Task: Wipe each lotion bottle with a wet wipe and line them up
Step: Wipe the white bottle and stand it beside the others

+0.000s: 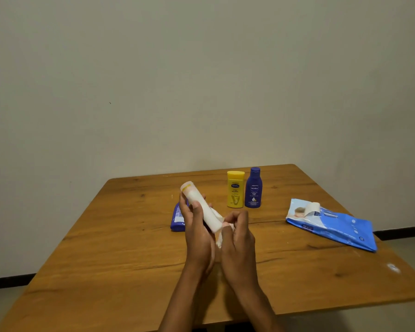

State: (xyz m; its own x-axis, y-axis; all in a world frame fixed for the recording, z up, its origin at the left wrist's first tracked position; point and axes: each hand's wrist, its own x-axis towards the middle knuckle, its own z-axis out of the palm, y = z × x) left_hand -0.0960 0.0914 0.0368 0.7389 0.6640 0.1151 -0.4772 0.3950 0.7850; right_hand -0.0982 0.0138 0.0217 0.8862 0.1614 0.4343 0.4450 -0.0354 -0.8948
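Observation:
My left hand [194, 226] grips a white lotion bottle [201, 204], tilted with its cap end up and to the left, above the wooden table [106, 248]. My right hand [237, 233] holds a white wet wipe [219, 237] against the bottle's lower end. A yellow lotion bottle [235, 189] and a dark blue lotion bottle [253, 187] stand upright side by side behind my hands. Another blue bottle [176, 218] lies flat on the table, partly hidden behind my left hand.
A blue pack of wet wipes [333, 226] lies on the right side of the table with its flap peeled open. A plain wall rises behind the table's far edge. A small white mark [393, 267] sits near the table's right edge.

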